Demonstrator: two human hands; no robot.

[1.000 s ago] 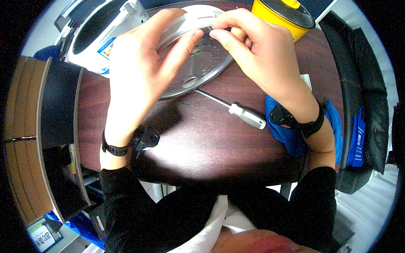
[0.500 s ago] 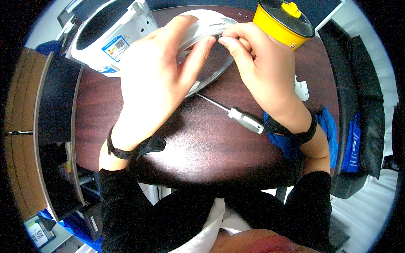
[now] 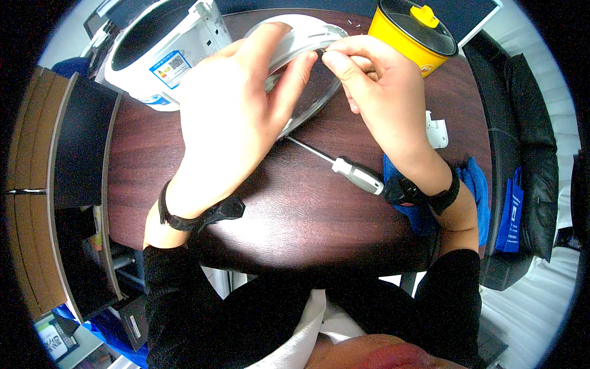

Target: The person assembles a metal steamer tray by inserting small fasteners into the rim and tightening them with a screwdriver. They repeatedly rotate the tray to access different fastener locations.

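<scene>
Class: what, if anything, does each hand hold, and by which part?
Left hand: the round white part, by its rim. Right hand: close by that rim; hold unclear.

Smooth plastic cover [image 3: 307, 27], metal screwdriver shaft [image 3: 312, 149], glossy wood-grain table [image 3: 307, 206]

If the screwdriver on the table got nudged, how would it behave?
The screwdriver would probably stay rigid, given its straight shaft. It may swivel rather than roll straight, since its handle is far thicker than the shaft.

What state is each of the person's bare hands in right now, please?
Left hand: closed on the round, white-rimmed, plastic-looking cover.
Right hand: pinched closed at the cover's rim; anything held cannot be made out.
</scene>
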